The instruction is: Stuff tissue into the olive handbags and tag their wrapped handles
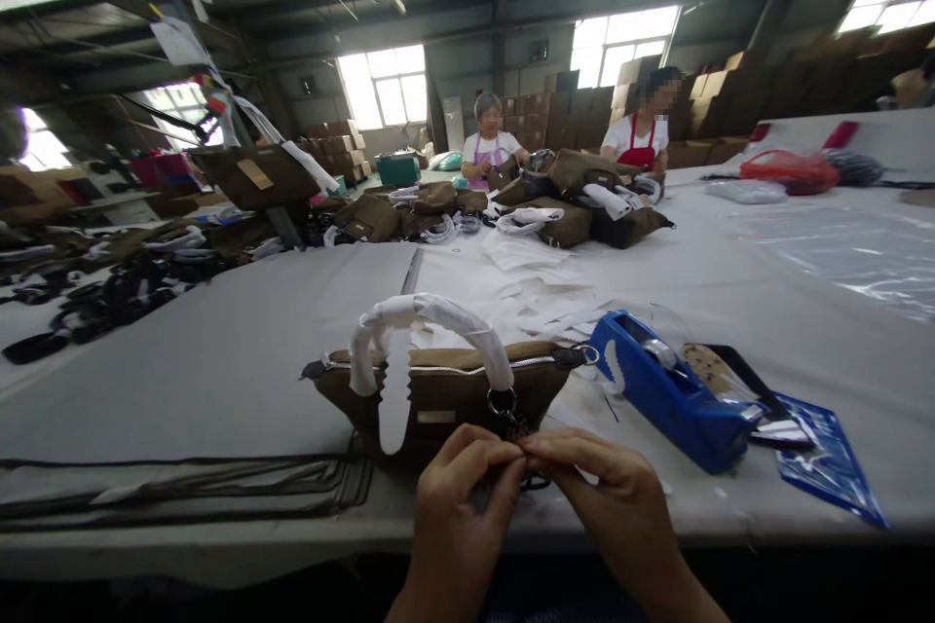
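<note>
Worktop [219, 341]: pale, spread across the frame, with stacked cartons [530, 122] along the back, contents out of sight.
Brown handbag [449, 394]: upright at the lower centre, its zip drawn across the top, inside hidden; white wrapping covers the handles.
Left hand [464, 482]: grip pinched closed at the small hanging piece [517, 428] under the bag's ring.
Right hand [614, 487]: fingertips meeting the left's, pinching there too.
Blue tape dispenser [657, 389]: right of the bag, a roll seated in it.
Bag pile [566, 224]: upper centre, before two aproned co-workers [491, 151]; contents hidden.
</note>
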The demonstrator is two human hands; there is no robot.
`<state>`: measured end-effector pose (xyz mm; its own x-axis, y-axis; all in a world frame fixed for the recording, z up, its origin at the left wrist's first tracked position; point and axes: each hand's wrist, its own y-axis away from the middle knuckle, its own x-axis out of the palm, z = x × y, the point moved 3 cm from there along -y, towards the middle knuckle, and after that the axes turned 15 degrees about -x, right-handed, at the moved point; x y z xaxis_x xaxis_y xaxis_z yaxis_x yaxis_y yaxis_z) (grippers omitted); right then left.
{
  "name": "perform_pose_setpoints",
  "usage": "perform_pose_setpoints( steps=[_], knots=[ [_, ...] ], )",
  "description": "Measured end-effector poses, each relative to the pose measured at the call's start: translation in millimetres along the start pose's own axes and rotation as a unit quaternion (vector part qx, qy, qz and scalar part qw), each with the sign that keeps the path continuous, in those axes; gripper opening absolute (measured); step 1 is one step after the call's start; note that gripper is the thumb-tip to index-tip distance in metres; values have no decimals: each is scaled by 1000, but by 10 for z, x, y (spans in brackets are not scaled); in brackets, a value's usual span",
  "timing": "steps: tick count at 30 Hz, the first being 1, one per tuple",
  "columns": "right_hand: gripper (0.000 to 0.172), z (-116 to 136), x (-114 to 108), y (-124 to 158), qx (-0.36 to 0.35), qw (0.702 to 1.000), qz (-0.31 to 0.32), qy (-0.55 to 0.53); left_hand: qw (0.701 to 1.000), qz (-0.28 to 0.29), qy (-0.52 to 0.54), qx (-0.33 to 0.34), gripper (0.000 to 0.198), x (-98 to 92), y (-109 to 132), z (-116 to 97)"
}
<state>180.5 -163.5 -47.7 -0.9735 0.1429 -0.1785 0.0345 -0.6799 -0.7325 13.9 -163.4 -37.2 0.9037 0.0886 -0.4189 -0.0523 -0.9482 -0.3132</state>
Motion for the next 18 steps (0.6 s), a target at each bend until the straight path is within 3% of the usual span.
perform_pose_setpoints(
  steps=[8, 18],
  knots=[
    [31, 9, 8, 30, -37, 999, 26, -7, 1000, -7, 0, -2, 9, 8, 12, -7],
    [12, 39, 54, 29, 13, 999, 10, 41, 999, -22, -35, 15, 8, -35, 13, 0]
  ],
)
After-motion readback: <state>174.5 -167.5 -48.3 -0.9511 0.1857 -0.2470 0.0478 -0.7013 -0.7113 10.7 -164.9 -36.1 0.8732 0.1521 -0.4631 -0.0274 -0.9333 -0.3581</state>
